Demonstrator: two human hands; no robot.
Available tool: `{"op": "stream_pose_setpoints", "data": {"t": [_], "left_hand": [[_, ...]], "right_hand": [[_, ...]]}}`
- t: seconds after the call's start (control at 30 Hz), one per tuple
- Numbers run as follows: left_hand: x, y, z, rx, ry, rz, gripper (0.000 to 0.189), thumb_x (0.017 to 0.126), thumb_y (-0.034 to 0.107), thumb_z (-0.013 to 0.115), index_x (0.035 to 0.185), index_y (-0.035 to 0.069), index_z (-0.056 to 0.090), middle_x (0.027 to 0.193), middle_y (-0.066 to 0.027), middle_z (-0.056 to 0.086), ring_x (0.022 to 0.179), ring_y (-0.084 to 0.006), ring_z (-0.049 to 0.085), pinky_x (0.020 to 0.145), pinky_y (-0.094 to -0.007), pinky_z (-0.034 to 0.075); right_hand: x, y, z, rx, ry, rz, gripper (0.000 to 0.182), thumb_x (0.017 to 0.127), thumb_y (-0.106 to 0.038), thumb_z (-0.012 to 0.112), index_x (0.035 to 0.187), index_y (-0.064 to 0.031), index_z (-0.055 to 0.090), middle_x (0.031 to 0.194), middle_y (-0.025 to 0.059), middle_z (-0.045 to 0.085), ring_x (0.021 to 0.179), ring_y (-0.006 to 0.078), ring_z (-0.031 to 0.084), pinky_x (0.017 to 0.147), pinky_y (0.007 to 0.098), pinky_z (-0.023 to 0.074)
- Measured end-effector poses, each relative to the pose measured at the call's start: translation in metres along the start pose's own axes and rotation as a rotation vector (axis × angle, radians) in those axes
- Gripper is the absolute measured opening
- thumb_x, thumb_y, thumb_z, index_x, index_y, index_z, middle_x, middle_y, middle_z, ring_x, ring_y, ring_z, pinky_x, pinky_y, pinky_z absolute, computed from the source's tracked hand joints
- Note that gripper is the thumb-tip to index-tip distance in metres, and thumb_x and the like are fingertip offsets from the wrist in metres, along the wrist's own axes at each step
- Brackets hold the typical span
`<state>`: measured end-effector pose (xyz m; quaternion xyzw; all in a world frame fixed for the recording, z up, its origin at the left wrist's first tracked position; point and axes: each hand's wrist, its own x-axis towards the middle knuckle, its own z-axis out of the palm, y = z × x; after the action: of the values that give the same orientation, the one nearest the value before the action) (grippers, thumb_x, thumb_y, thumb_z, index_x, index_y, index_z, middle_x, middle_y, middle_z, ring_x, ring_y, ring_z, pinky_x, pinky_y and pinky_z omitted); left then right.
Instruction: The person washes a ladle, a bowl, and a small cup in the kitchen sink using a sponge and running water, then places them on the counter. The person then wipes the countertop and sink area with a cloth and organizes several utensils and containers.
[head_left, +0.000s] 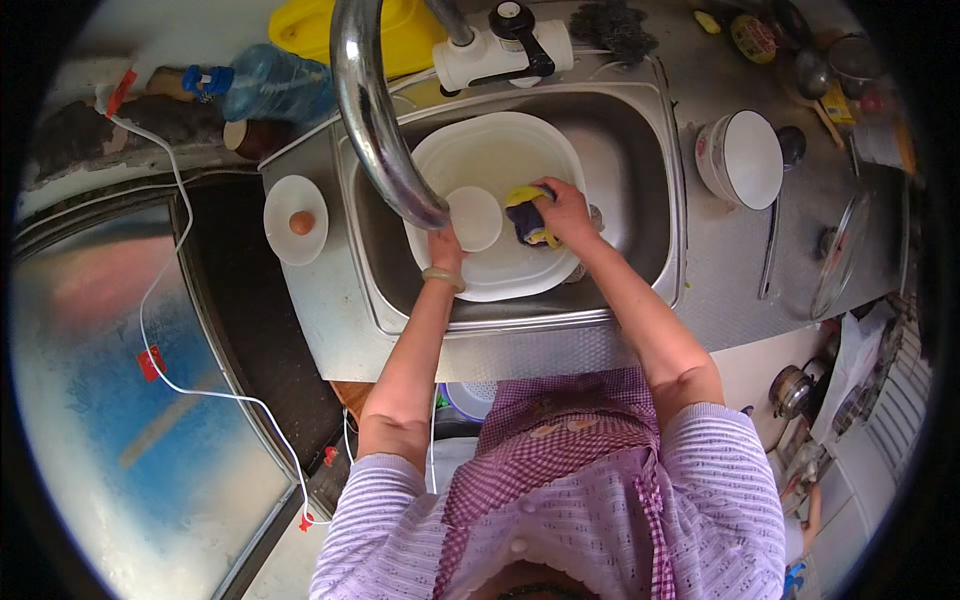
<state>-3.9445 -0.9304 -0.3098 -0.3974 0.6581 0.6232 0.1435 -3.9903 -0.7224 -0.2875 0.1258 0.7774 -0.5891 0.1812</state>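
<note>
A white plastic basin (517, 277) with cloudy water stands in a stainless steel sink (637, 157). My left hand (448, 251) is at the basin's left side, gripping the edge of a small round white dish (476, 219); the faucet spout hides part of its fingers. In my right hand (566, 214) is a bunched yellow and dark blue cloth (529, 217), held over the right half of the basin, a little apart from the dish. Left of the sink, a white plate (295, 249) holds a brown egg (301, 223).
The curved metal faucet (367, 112) reaches over the basin's left side. Stacked white bowls (752, 160), a ladle and a glass lid (836, 262) lie on the right counter. Behind the sink are a white water heater tap (502, 56), a yellow jug (409, 37) and a clear blue bottle (274, 82).
</note>
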Motion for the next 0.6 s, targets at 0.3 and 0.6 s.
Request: {"op": "stream_pose_setpoints", "data": {"t": [0.3,0.6], "left_hand": [[0.025,-0.025,0.023,0.508,0.092,0.419,0.042,0.098,0.036,0.038,0.107,0.0,0.056,0.101,-0.0219,0.062,0.094,-0.0377,0.059,0.08,-0.0444,0.045],[0.024,-0.051,0.023,0.633,0.003,0.417,0.036,0.096,0.021,0.042,0.124,0.0,0.051,0.12,-0.0261,0.054,0.113,-0.0419,0.049,0.097,-0.0447,0.038]], "right_hand": [[-0.024,0.022,0.053,-0.84,-0.479,-0.522,0.039,0.08,-0.01,0.054,0.119,-0.0122,0.058,0.13,0.0103,0.049,0.121,0.0299,0.045,0.099,0.041,0.04],[0.004,0.051,0.064,-0.313,-0.424,-0.232,0.035,0.073,-0.009,0.058,0.107,-0.0044,0.064,0.098,0.0212,0.064,0.094,0.0313,0.062,0.084,0.0378,0.0481]]}}
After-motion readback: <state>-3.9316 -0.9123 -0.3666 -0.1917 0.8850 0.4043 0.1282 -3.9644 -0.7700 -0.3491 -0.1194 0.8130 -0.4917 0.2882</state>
